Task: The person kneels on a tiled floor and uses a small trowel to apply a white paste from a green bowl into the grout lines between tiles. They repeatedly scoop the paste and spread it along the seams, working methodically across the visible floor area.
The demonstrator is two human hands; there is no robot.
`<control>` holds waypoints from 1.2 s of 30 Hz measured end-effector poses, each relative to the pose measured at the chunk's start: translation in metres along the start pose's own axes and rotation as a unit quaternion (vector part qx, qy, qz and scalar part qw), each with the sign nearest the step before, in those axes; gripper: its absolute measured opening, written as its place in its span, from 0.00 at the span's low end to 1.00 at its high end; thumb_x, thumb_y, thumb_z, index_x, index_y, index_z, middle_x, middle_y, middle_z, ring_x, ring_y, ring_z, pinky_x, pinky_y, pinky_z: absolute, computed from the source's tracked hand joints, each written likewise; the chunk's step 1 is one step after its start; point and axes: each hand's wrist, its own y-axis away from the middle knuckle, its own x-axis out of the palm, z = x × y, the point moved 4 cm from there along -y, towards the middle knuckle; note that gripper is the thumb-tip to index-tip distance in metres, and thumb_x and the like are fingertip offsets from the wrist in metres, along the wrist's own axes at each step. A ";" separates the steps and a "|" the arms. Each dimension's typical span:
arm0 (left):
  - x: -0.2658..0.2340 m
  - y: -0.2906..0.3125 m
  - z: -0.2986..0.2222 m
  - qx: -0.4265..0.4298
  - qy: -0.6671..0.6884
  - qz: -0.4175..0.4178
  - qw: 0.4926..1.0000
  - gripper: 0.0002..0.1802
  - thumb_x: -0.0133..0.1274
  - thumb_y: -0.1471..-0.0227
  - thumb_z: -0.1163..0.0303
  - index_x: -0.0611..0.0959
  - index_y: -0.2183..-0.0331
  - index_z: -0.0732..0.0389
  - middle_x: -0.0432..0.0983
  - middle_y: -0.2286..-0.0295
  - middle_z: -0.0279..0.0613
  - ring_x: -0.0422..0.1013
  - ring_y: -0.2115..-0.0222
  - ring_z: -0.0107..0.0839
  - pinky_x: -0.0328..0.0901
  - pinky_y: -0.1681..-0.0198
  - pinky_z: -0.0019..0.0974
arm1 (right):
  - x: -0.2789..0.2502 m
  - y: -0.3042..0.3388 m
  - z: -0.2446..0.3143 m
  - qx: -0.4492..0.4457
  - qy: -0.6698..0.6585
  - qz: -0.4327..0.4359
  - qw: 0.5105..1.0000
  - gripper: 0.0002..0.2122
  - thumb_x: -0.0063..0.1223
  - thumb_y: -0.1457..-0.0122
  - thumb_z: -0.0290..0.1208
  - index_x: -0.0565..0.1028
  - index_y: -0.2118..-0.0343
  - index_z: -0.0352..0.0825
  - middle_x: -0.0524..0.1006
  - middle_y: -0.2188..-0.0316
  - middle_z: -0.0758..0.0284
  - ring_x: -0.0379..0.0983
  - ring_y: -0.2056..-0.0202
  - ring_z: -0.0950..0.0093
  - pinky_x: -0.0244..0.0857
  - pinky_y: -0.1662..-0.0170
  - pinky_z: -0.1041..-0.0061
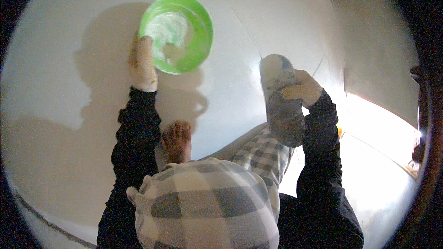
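Observation:
My left hand grips the left rim of a round green bowl, tilted so that its inside faces me. White, paste-like or foamy stuff is smeared over the bowl's bottom and part of its wall. Most of the left fingers are hidden behind the rim. On the right, my right hand is closed round the edge of a long grey, shoe-shaped thing with rounded ends. Its surface looks smudged, paler toward the far end; I cannot tell whether it is a shoe or a slipper.
A bare foot rests on the pale floor below the bowl. My knees, in checked cloth, fill the lower middle. A wall rises at the right, beside a very bright patch. A dark line crosses the lower left.

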 end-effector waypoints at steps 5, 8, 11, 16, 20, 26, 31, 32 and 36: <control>0.002 0.010 0.024 -0.160 0.115 -0.061 0.978 0.26 0.46 0.43 0.61 0.70 0.50 0.70 0.71 0.56 0.49 0.67 0.57 0.34 0.62 0.51 0.36 | -0.043 -0.013 -0.049 0.001 0.111 -0.152 0.982 0.15 0.60 0.52 0.26 0.75 0.59 0.32 0.80 0.64 0.67 0.76 0.65 0.74 0.71 0.59 0.70; 0.002 0.011 0.019 -0.190 0.088 -0.068 0.975 0.27 0.46 0.43 0.61 0.69 0.49 0.70 0.71 0.56 0.51 0.67 0.56 0.36 0.61 0.51 0.36 | -0.048 -0.042 -0.065 0.000 0.190 -0.215 0.958 0.18 0.62 0.54 0.32 0.75 0.59 0.34 0.80 0.67 0.63 0.76 0.67 0.73 0.71 0.60 0.71; -0.011 0.007 0.005 -0.180 0.065 -0.036 0.981 0.28 0.47 0.43 0.60 0.68 0.48 0.70 0.70 0.55 0.51 0.67 0.56 0.38 0.62 0.52 0.37 | -0.038 -0.074 -0.067 0.010 0.349 -0.287 0.892 0.23 0.58 0.55 0.34 0.70 0.52 0.39 0.79 0.62 0.62 0.78 0.64 0.65 0.72 0.59 0.67; -0.019 0.007 -0.001 -0.154 0.049 -0.031 0.986 0.32 0.47 0.43 0.57 0.65 0.46 0.71 0.69 0.54 0.54 0.67 0.55 0.39 0.62 0.51 0.37 | 0.015 -0.104 -0.058 0.136 0.565 -0.292 0.759 0.29 0.39 0.43 0.31 0.49 0.37 0.43 0.61 0.40 0.63 0.76 0.60 0.59 0.73 0.60 0.60; -0.042 0.003 -0.004 -0.140 -0.044 -0.025 0.989 0.34 0.48 0.44 0.56 0.63 0.45 0.72 0.68 0.53 0.56 0.67 0.55 0.40 0.62 0.51 0.38 | 0.043 -0.080 -0.054 0.132 0.611 -0.160 0.764 0.28 0.40 0.44 0.29 0.52 0.39 0.35 0.60 0.41 0.54 0.76 0.60 0.59 0.73 0.61 0.59; -0.052 -0.011 -0.001 -0.185 0.073 -0.072 0.977 0.37 0.50 0.45 0.52 0.64 0.45 0.72 0.68 0.54 0.56 0.67 0.56 0.41 0.62 0.52 0.38 | 0.000 -0.062 0.019 -0.004 0.673 -0.089 0.735 0.31 0.39 0.49 0.18 0.61 0.41 0.54 0.73 0.51 0.68 0.77 0.62 0.62 0.70 0.56 0.63; -0.065 -0.011 -0.003 -0.149 -0.061 -0.022 0.987 0.37 0.49 0.45 0.50 0.65 0.46 0.71 0.69 0.54 0.55 0.67 0.55 0.42 0.62 0.51 0.37 | -0.007 -0.113 0.105 -0.127 0.747 -0.125 0.640 0.22 0.40 0.43 0.21 0.64 0.45 0.45 0.76 0.57 0.64 0.78 0.71 0.65 0.74 0.65 0.69; -0.069 -0.010 -0.001 -0.138 -0.091 -0.011 0.986 0.37 0.50 0.45 0.50 0.65 0.46 0.71 0.69 0.54 0.55 0.67 0.55 0.41 0.62 0.51 0.37 | -0.010 -0.117 0.102 -0.049 0.713 -0.109 0.691 0.19 0.40 0.42 0.23 0.66 0.47 0.43 0.77 0.63 0.61 0.77 0.73 0.64 0.74 0.66 0.67; -0.072 -0.007 0.004 -0.032 -0.157 -0.008 0.987 0.37 0.51 0.46 0.51 0.65 0.46 0.71 0.68 0.53 0.55 0.67 0.54 0.41 0.62 0.51 0.37 | -0.002 -0.115 0.065 -0.004 0.740 -0.095 0.666 0.12 0.41 0.41 0.26 0.68 0.54 0.40 0.78 0.73 0.54 0.77 0.72 0.59 0.73 0.68 0.61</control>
